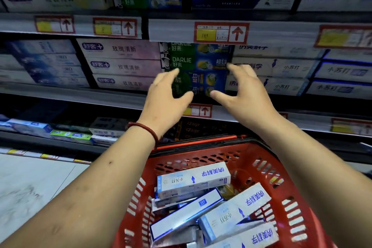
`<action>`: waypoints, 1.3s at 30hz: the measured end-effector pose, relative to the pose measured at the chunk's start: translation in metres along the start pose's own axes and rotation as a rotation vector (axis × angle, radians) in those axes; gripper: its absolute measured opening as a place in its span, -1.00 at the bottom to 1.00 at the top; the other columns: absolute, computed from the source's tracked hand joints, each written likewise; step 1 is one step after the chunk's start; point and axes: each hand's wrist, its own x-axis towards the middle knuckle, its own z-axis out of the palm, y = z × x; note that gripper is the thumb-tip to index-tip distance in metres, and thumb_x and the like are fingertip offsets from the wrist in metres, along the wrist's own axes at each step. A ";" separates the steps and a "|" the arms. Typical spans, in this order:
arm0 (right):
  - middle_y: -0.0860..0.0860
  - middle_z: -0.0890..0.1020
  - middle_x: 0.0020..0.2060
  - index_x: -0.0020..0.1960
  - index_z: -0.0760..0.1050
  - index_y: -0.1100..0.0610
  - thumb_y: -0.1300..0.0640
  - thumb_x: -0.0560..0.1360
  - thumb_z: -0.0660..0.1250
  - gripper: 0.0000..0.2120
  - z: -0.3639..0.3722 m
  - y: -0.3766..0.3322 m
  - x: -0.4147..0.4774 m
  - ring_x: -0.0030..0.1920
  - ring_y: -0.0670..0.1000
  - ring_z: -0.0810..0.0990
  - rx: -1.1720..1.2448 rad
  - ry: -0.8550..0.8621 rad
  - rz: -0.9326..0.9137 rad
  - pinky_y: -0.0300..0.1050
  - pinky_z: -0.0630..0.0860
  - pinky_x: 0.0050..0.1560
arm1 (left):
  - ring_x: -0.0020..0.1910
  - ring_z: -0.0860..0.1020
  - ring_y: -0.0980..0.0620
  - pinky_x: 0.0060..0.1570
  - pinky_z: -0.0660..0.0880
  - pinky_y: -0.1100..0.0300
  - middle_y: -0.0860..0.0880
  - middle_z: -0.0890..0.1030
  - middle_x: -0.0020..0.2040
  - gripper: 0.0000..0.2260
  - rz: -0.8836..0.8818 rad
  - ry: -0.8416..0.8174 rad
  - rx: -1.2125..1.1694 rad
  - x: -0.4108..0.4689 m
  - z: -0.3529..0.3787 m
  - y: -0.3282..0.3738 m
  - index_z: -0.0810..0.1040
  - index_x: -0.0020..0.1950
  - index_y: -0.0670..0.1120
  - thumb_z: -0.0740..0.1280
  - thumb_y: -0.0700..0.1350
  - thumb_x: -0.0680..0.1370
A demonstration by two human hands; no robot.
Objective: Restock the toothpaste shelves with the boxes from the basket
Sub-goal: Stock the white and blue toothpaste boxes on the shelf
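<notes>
Above the red slotted plastic basket (267, 159): left hand (163, 94) and right hand (245, 90), grips spread, flank glossy green-blue Darlie boxes (193, 62) on the shelf (70, 94); contact unclear. Rectangular white-blue toothpaste boxes (193, 179) lie piled inside the basket.

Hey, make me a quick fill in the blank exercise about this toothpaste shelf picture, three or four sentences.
1. The basket holding white and blue boxes is ___ in colour.
2. The left hand and right hand reach for green and blue boxes branded ___.
3. A beaded bracelet sits on the ___ wrist.
4. The price tag above them shows an arrow pointing ___.

Missing words: red; DARLIE; left; up.
</notes>
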 end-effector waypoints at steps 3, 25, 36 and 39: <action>0.01 0.35 0.47 0.58 0.25 0.10 -0.08 0.51 0.47 -0.25 -0.012 0.002 -0.022 0.49 0.01 0.31 -0.034 -0.058 -0.077 -0.14 0.25 0.45 | 0.50 0.34 0.02 0.44 0.21 0.23 0.02 0.39 0.51 -0.39 0.075 -0.075 0.090 -0.026 -0.003 0.002 0.33 0.59 -0.01 0.42 0.03 0.57; 0.01 0.50 0.35 0.48 0.38 0.06 -0.07 0.43 0.55 -0.31 0.030 0.080 -0.161 0.32 0.01 0.50 -0.078 -0.560 0.175 -0.24 0.34 0.16 | 0.46 0.40 -0.09 0.43 0.35 0.09 -0.10 0.40 0.51 -0.36 -0.200 -0.683 0.348 -0.160 0.051 -0.073 0.32 0.57 -0.05 0.41 0.07 0.54; 0.02 0.60 0.24 0.44 0.41 0.08 0.07 0.40 0.56 -0.34 0.095 0.101 -0.145 0.09 0.04 0.63 0.047 -0.590 0.437 -0.09 0.59 0.00 | 0.04 0.62 -0.06 -0.12 0.44 0.23 -0.09 0.65 0.18 -0.63 -0.510 -0.647 0.207 -0.138 0.069 -0.124 0.51 0.30 -0.09 0.44 -0.04 0.54; 0.08 0.56 0.25 0.47 0.37 0.10 0.21 0.38 0.45 -0.33 0.111 0.104 -0.139 0.13 0.09 0.61 0.021 -0.607 0.479 -0.04 0.62 0.06 | -0.03 0.59 -0.06 -0.14 0.44 0.23 -0.10 0.64 0.19 -0.63 -0.553 -0.634 0.195 -0.133 0.075 -0.129 0.48 0.33 -0.08 0.42 -0.07 0.55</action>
